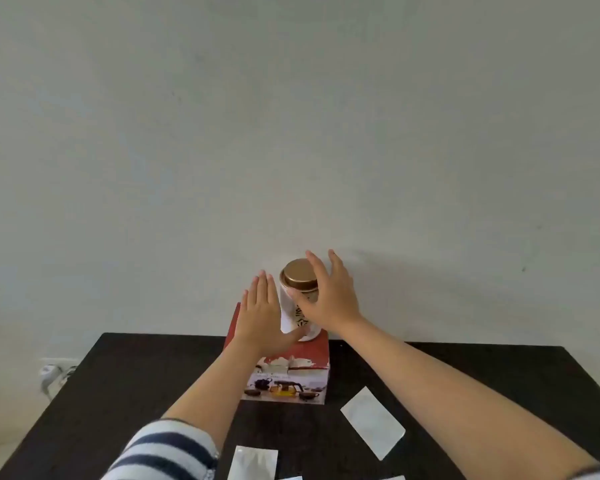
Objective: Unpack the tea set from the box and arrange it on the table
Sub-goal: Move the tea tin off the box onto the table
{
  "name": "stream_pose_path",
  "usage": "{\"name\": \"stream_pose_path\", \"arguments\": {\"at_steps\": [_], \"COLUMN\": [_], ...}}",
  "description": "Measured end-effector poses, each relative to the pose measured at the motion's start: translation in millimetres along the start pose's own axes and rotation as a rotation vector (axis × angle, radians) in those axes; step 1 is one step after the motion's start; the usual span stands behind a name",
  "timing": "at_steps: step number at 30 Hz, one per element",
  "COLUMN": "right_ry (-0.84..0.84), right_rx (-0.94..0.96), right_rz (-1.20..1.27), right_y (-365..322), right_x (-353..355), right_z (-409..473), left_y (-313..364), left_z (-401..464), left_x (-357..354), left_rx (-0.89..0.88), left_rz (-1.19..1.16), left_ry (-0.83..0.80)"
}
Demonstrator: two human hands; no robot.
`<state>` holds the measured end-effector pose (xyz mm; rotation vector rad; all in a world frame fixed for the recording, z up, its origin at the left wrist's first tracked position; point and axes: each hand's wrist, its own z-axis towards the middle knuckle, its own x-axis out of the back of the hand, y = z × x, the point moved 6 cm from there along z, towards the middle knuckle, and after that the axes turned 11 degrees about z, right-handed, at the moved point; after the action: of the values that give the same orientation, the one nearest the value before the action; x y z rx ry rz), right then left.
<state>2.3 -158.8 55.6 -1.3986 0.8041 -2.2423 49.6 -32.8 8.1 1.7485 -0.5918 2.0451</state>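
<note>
Box (284, 372) bears a white canister (297, 306), right hand (326, 299) curled around it.

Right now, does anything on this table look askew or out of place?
Yes. The white canister with the gold lid leans on top of the red tea set box rather than standing upright. The right hand grips it; the left hand is open beside it. White packets lie scattered.
</note>
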Motion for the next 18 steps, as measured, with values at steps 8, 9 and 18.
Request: {"name": "stream_pose_path", "arguments": {"at_steps": [8, 9, 18], "right_ry": [0.072, 0.084, 0.187], "right_rx": [0.038, 0.038, 0.112], "right_rz": [0.163, 0.183, 0.233], "right_y": [27, 29, 35], "right_x": [-25, -27, -34], "right_z": [-6, -7, -8], "left_y": [9, 11, 15], "left_z": [-4, -8, -10], "left_x": [-68, -75, -85], "left_rx": [0.085, 0.09, 0.108], "left_rz": [-0.018, -0.002, 0.076], "left_ry": [-0.225, -0.24, -0.239]}}
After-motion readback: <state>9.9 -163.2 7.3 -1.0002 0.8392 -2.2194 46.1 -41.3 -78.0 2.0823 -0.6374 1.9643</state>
